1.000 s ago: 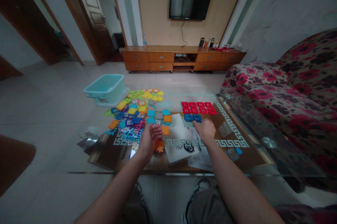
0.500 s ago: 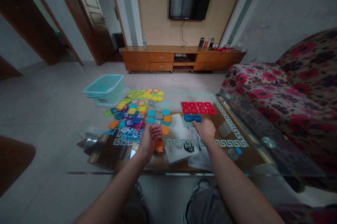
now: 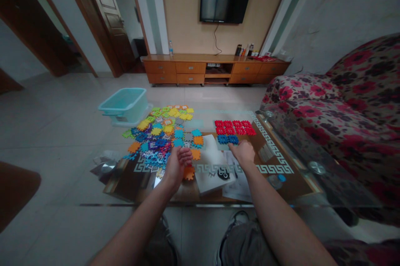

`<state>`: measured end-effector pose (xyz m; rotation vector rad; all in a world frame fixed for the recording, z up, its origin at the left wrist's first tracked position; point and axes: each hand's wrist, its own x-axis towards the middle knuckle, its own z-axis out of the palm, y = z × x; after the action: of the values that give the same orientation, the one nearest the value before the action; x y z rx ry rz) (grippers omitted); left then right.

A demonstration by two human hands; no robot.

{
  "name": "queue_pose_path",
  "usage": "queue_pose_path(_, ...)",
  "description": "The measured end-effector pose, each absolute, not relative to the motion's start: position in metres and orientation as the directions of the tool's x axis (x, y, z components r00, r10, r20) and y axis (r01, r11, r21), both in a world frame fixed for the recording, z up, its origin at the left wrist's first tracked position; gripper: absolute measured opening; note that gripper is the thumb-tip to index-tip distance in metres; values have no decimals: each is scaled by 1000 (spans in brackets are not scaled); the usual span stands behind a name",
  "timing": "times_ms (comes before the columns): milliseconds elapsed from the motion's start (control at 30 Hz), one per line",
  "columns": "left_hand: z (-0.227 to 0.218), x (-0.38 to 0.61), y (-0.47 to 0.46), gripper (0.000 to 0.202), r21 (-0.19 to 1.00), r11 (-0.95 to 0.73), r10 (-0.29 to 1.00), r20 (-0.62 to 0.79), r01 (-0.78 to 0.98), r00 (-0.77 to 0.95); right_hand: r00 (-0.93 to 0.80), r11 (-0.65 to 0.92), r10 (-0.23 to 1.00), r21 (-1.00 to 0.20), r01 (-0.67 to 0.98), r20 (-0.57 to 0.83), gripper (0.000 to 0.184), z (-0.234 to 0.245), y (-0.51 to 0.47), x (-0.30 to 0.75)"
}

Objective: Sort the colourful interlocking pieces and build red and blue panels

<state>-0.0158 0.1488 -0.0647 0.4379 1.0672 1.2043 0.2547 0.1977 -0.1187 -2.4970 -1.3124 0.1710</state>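
Right hand (image 3: 244,152) at near edge of blue tiles (image 3: 228,139), grasp unclear; stray push could skew them. Left hand (image 3: 177,162) released, fingers half-curled; sweep could scatter pile (image 3: 156,131).

We distinguish the left hand (image 3: 178,162) and right hand (image 3: 245,152), both ungloved, with bare forearms (image 3: 278,212) that taper toward the wrists. Below, we note grey-brown trousers (image 3: 250,245), creased in the cloth, and shoes (image 3: 240,217) in dark and pale grey, their finer detail blurred.
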Motion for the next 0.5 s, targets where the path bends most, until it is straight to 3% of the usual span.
queue_pose_path(167, -65, -17, 149, 28, 771, 352, 904, -427, -531, -21, 557, -525, 830, -371, 766, -23, 32, -117, 195, 263)
queue_pose_path(300, -69, -19, 151, 26, 799, 319, 914, -402, -509, -59, 552, -539, 830, -367, 758, -79, 30, -108, 188, 268)
queue_pose_path(500, -76, -27, 153, 17, 928, 258, 952, -292, -270, -95, 490, -515, 856, -344, 785, -164, 28, -87, 177, 255)
